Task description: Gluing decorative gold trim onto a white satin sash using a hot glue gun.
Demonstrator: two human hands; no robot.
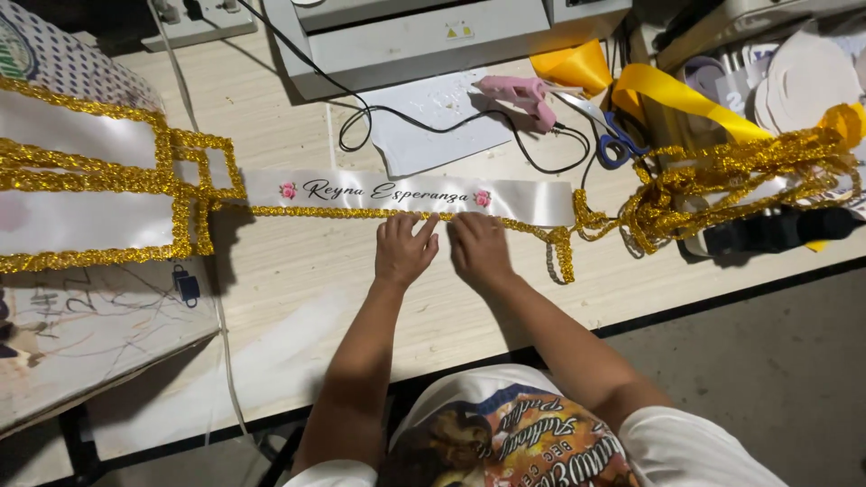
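head view looks down on a wooden table [298,289] where a white satin sash [406,194] lies flat across the middle, gold glitter trim [343,213] running along its near edge. left hand [404,250] and right hand [478,251] lie side by side, palms down, fingers spread flat and pressing the trim at the sash's lower edge; neither grips anything. behind the sash lie a pink glue gun [521,94] with its black cord [433,126], blue-handled scissors [613,140] and a yellow ribbon [677,95]. a loose heap of gold trim [722,185] piles up to the right, well apart from the hands. a grey machine [424,36] stands at the far edge.
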